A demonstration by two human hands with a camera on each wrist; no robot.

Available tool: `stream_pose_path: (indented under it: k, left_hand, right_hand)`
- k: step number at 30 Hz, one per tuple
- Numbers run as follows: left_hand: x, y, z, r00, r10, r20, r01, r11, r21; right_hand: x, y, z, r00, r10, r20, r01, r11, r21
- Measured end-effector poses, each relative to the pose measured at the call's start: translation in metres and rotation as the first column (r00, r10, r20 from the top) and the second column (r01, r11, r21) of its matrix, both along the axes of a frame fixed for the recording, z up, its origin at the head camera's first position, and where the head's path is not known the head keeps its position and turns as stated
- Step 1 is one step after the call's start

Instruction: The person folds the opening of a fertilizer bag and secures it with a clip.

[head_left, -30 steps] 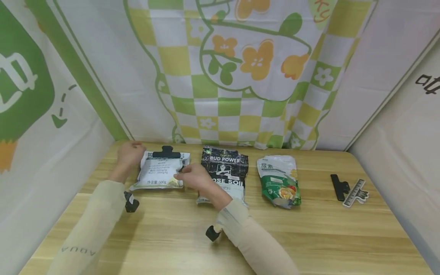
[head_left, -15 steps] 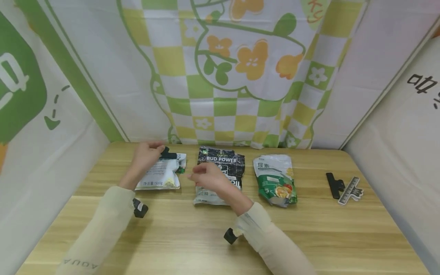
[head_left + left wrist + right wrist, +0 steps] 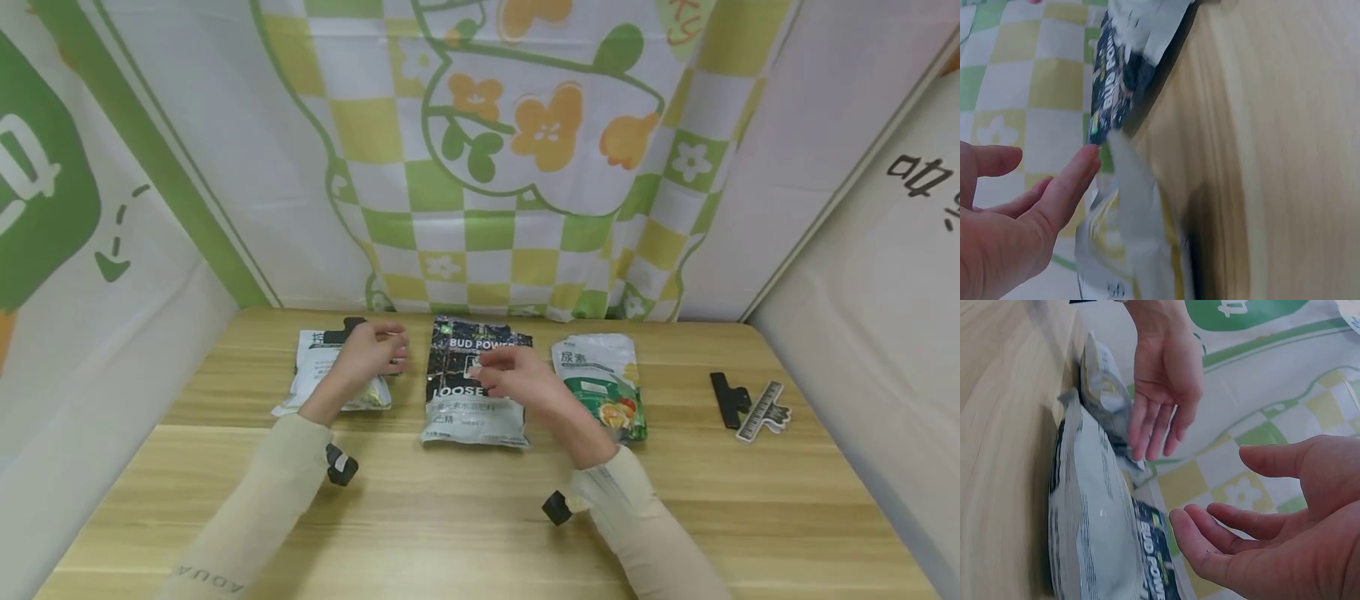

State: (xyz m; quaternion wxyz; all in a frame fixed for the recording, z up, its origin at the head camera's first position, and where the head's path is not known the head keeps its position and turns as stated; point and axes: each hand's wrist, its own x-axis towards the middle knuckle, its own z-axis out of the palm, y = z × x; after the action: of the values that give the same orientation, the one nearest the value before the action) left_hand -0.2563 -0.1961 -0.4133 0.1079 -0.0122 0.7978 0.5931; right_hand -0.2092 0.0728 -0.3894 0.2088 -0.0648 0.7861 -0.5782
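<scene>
A white bag (image 3: 313,375) lies at the left of the table, with a black clip (image 3: 335,336) across its top edge. My left hand (image 3: 366,360) hovers over the bag's right side, fingers loosely extended and holding nothing; it partly hides bag and clip. In the middle lies a black-and-white BUD POWER bag (image 3: 476,425). Above that bag's right side is my right hand (image 3: 521,382), its fingers relaxed around empty air. To its right, a white-and-green bag (image 3: 592,354) is partly covered by my right wrist. In the right wrist view both hands appear apart from the bags.
At the right of the wooden table (image 3: 450,517) lie a loose black clip (image 3: 725,402) and a white clip with ruler-like markings (image 3: 761,413). A checkered curtain (image 3: 510,225) hangs behind the table's back edge. White fabric walls stand on both sides.
Both hands have moved right: the left from the white bag's left edge across its clip, the right from beside the white bag to over the BUD POWER bag. The clips look unmoved.
</scene>
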Motion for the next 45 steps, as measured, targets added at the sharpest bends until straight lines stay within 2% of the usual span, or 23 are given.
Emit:
stream_pose_path:
  k: [5,12,19,24,31,35,38,44,45]
  left_hand:
    - [-0.001,0.014,-0.008,0.999,-0.022,0.029,0.022,1.0,-0.015]
    - [-0.004,0.032,-0.015,0.997,0.018,0.079,-0.017,1.0,-0.012]
    - [-0.006,0.044,-0.02,0.992,0.013,0.124,-0.003,0.997,-0.077]
    - [-0.007,0.047,-0.024,0.989,0.02,0.145,-0.002,0.992,-0.123]
    - [-0.009,0.047,-0.027,0.982,0.044,0.183,-0.022,0.992,-0.123]
    - [-0.01,0.047,-0.027,0.985,0.04,0.169,-0.016,0.989,-0.144]
    - [-0.01,0.047,-0.028,0.987,0.04,0.156,-0.015,0.988,-0.155]
    - [-0.012,0.047,-0.028,0.985,0.047,0.165,-0.027,0.992,-0.123]
    - [-0.013,0.047,-0.028,0.985,0.046,0.165,-0.026,0.992,-0.122]
  right_hand:
    - [0.001,0.017,-0.008,0.999,-0.043,-0.013,0.044,0.998,0.05]
    - [0.006,0.032,-0.024,0.996,-0.076,-0.05,0.081,0.99,0.115]
    - [0.013,0.039,-0.037,0.986,-0.096,-0.135,0.124,0.968,0.217]
    - [0.02,0.037,-0.046,0.983,-0.149,-0.104,0.168,0.966,0.198]
    - [0.025,0.033,-0.047,0.978,-0.187,-0.094,0.204,0.951,0.23]
    - [0.026,0.032,-0.047,0.972,-0.217,-0.089,0.233,0.94,0.249]
    - [0.028,0.031,-0.047,0.974,-0.21,-0.088,0.226,0.933,0.281]
    - [0.031,0.03,-0.047,0.981,-0.174,-0.089,0.194,0.923,0.332]
    - [0.031,0.029,-0.047,0.982,-0.175,-0.076,0.19,0.928,0.32]
